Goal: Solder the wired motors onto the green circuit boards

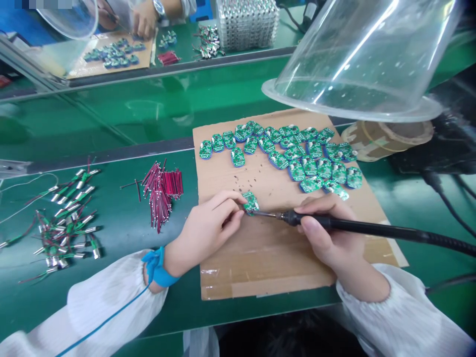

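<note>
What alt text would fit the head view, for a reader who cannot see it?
The left hand pinches a green board on a cardboard sheet while the right hand holds a soldering iron with its tip at that board. More boards lie behind; red wires lie to the left.

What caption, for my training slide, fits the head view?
Left hand pinches a green circuit board on a cardboard sheet while the right hand holds a soldering iron, tip at its edge.

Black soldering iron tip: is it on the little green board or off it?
On it: the metal tip of the black soldering iron meets the small green circuit board.
</note>
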`<state>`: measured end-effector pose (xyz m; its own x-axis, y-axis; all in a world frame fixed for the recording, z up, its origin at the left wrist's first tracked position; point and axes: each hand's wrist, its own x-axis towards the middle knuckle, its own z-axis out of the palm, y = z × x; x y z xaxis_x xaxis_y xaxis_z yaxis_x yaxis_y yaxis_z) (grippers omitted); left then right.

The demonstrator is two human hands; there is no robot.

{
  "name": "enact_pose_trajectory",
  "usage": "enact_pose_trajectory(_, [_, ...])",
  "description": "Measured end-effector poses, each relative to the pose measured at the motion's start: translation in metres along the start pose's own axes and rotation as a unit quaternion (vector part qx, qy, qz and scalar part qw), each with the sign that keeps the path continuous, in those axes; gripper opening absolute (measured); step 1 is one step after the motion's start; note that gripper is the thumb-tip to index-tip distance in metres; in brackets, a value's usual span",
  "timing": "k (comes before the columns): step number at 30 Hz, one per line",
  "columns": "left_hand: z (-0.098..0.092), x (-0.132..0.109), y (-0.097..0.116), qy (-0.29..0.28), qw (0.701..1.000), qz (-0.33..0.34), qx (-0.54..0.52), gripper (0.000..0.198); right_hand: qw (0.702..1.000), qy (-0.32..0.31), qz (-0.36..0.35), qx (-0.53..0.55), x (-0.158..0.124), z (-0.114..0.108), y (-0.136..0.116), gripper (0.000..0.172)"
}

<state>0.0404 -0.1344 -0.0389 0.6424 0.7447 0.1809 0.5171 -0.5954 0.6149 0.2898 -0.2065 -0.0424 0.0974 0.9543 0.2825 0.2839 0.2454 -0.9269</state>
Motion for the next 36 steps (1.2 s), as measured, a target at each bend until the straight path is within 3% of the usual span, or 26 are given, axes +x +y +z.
enact_pose_trajectory(10, [-0.0004, 0.0012, 0.0002, -0.006, 1.0, -0.002, -0.011, 0.015, 1.0, -0.009, 0.007, -0.004, -0.0017, -0.0013, 0.0042, 0.007])
enact_pose_trajectory(16, [-0.0007, 0.001, 0.0002, -0.004, 1.0, -0.002, -0.011, 0.015, 0.999, 0.03, 0.015, -0.006, -0.0014, 0.0009, 0.0036, 0.01])
enact_pose_trajectory(30, [-0.0001, 0.0004, 0.0004, -0.007, 0.999, -0.033, -0.027, 0.016, 1.0, 0.007, 0.018, 0.001, -0.0004, 0.002, 0.0029, 0.007])
enact_pose_trajectory(36, [-0.0001, 0.0012, 0.0004, -0.005, 0.999, -0.032, -0.027, 0.016, 0.994, 0.076, 0.029, 0.076, 0.0004, 0.0033, 0.0052, 0.007])
